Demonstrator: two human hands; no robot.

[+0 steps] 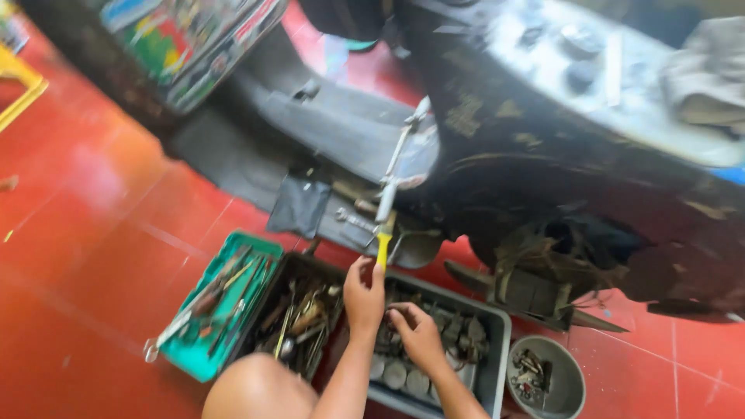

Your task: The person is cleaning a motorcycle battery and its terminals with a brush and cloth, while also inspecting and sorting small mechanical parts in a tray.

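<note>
Two hands work over a grey tray [497, 341] of dark metal parts on the red floor. The left hand [363, 293] grips a yellow-handled tool [382, 247] that sticks up from its fist; the right hand [419, 335] lies just beside it, fingers curled down among the parts (whether it holds one is hidden). Motion blur smears the scooter [559, 147] above.

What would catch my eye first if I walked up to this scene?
Probably the two bare hands low in the middle: the left hand grips a yellow-handled tool, while the right hand digs into a grey tray of metal parts. Left of them lies a green tray of tools on the red tiled floor.
</note>
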